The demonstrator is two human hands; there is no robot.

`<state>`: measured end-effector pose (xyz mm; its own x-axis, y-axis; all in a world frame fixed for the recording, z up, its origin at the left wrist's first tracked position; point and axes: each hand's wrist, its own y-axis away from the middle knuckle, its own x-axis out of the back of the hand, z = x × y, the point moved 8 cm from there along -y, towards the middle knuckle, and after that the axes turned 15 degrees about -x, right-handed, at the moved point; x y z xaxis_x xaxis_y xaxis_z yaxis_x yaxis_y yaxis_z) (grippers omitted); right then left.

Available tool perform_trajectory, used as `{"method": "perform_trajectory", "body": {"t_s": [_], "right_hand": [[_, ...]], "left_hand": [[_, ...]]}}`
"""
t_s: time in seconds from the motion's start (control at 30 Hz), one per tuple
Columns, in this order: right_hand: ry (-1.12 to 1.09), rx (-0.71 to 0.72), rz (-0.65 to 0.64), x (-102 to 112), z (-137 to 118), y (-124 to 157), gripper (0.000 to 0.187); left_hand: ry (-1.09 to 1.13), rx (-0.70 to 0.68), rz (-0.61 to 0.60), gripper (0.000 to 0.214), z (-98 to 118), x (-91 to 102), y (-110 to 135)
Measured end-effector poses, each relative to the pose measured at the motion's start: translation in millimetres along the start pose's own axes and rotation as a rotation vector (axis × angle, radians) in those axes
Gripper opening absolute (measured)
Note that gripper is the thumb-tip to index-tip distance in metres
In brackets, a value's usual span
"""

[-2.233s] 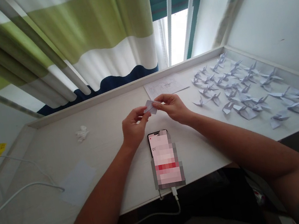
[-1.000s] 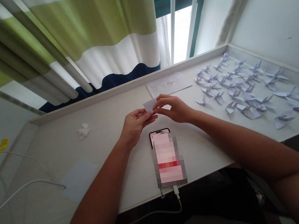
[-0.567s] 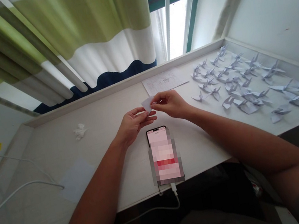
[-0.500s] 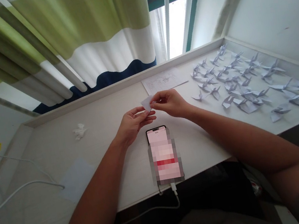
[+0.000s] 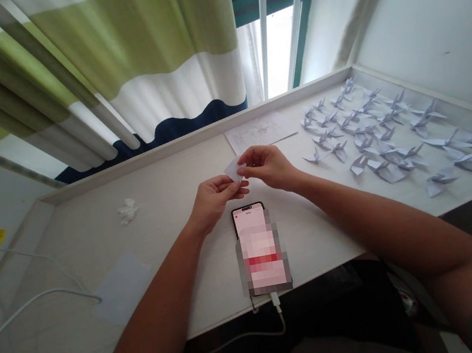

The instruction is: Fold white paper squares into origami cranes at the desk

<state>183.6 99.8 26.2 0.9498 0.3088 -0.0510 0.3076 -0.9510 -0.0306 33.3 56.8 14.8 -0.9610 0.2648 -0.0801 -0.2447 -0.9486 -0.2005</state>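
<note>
A small folded piece of pale paper (image 5: 233, 168) is held above the white table (image 5: 169, 212), between both hands. My left hand (image 5: 215, 199) pinches its lower edge with the fingers closed. My right hand (image 5: 268, 166) pinches the upper right side, thumb and forefinger together. Directly below the hands a phone (image 5: 258, 245) lies flat on the table with its screen lit and a white cable plugged into its near end.
Several folded paper cranes (image 5: 375, 137) are spread over the table's right side. A printed sheet (image 5: 261, 130) lies by the back rim. A crumpled scrap (image 5: 127, 209), a flat paper square (image 5: 122, 289) and white cables (image 5: 24, 299) lie at left. A striped curtain (image 5: 114, 58) hangs behind.
The paper has been turned and refolded between my fingers; the hands stayed over the phone, shifting only slightly. The view has wobbled a little.
</note>
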Motion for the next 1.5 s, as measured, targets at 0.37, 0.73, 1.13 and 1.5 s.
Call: {"method": "perform_trajectory", "body": {"t_s": [0.37,0.73,1.13,1.5], "right_hand": [[0.005,0.012,0.044,0,0,3,0.023],[-0.035,0.046,0.091,-1,-8,5,0.045],[-0.044,-0.017,0.009,-12,2,6,0.045],[0.121,0.118,0.115,-12,-20,20,0.038]], "left_hand": [[-0.030,0.039,0.038,0.043,-3,-0.4,2],[-0.016,0.010,0.067,0.040,-2,-1.2,1],[0.092,-0.008,0.160,0.047,-3,5.0,-1],[0.240,0.097,0.046,0.046,-11,-3.4,1]]}}
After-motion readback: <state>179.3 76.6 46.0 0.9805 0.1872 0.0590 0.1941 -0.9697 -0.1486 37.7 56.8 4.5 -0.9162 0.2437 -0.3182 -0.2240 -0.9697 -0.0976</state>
